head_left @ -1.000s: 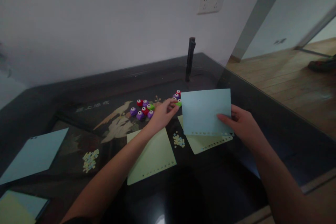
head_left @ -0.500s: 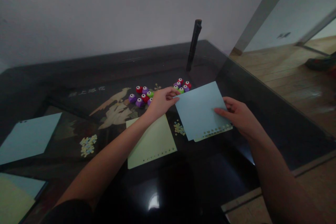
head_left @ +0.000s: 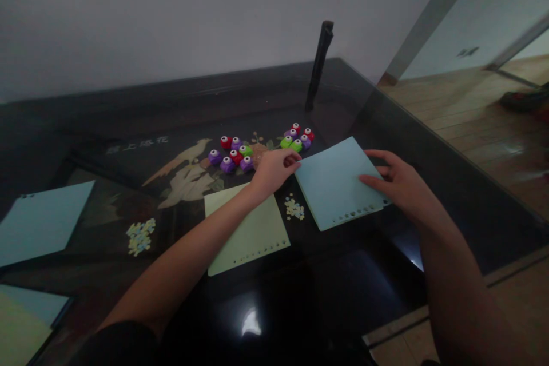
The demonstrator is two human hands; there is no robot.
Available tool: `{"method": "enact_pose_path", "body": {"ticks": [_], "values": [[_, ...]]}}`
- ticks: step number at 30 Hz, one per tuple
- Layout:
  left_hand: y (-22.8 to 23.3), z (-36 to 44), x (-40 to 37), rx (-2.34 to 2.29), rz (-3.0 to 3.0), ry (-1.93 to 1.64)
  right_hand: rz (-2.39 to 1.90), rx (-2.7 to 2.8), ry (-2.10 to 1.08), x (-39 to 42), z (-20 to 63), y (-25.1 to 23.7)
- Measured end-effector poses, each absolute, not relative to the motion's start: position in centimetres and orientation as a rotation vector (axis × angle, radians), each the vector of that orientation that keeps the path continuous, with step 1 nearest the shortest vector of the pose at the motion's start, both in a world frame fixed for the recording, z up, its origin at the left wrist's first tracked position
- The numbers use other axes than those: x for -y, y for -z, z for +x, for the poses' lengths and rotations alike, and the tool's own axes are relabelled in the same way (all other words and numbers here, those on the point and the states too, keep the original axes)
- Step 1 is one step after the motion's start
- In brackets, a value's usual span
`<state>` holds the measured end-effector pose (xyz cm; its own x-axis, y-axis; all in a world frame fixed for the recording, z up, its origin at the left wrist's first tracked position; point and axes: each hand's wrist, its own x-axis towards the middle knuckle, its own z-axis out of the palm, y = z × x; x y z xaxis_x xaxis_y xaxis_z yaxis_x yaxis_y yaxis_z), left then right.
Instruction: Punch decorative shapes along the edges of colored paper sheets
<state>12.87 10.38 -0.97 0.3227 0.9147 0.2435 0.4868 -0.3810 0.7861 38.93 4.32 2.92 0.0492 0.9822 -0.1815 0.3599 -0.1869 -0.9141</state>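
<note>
A light blue sheet of paper (head_left: 338, 183) with a row of small punched shapes along its near edge is at the right of the dark table. My left hand (head_left: 278, 170) is closed in a pinch at its upper left corner. On the right edge, my right hand (head_left: 397, 183) has its thumb on top of the sheet and its index finger stretched along the far side; some of its fingertips are hidden. Beneath my left forearm lies a pale yellow-green punched sheet (head_left: 253, 229). Small paper cut-outs (head_left: 294, 207) are heaped between the two sheets.
Several purple, red and green craft punches (head_left: 235, 155) stand beyond my left hand, with a second group (head_left: 297, 138) to their right. Another heap of cut-outs (head_left: 140, 237) and a blue sheet (head_left: 47, 220) lie left. A black post (head_left: 318, 66) rises at the back.
The blue sheet has shifted slightly right, and the yellow-green edge that showed beneath it is now hidden. My hands moved right with it, and my right index finger has straightened.
</note>
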Motion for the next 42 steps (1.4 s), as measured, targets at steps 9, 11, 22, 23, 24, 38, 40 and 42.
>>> {"method": "enact_pose_path", "body": {"ticks": [9,11,22,23,24,38,40,42], "values": [[2.3,13.4,-10.5,-1.236,2.16,-0.865,-1.898,1.686,-0.801,-4.8,39.5,-1.6],[2.4,13.4,-10.6,-1.237,2.19,-0.843,-1.91,1.719,-0.796,-4.9,39.6,-1.3],[2.7,13.2,-10.7,-1.221,2.275,-0.777,-1.979,1.828,-0.742,-4.9,39.2,-0.7],[2.6,13.2,-10.7,-1.221,2.28,-0.773,-2.0,1.845,-0.718,-4.9,39.1,-0.7],[2.6,13.2,-10.7,-1.221,2.281,-0.769,-2.027,1.863,-0.686,-5.0,39.0,-0.7],[2.9,13.1,-10.7,-1.209,2.282,-0.792,-2.224,2.017,-0.315,-4.5,39.5,-0.4],[2.8,13.1,-10.6,-1.209,2.291,-0.791,-2.222,2.029,-0.259,-4.3,39.5,-0.4],[2.5,13.1,-10.5,-1.212,2.288,-0.8,-2.17,2.057,-0.22,-4.4,39.5,-0.3]]}}
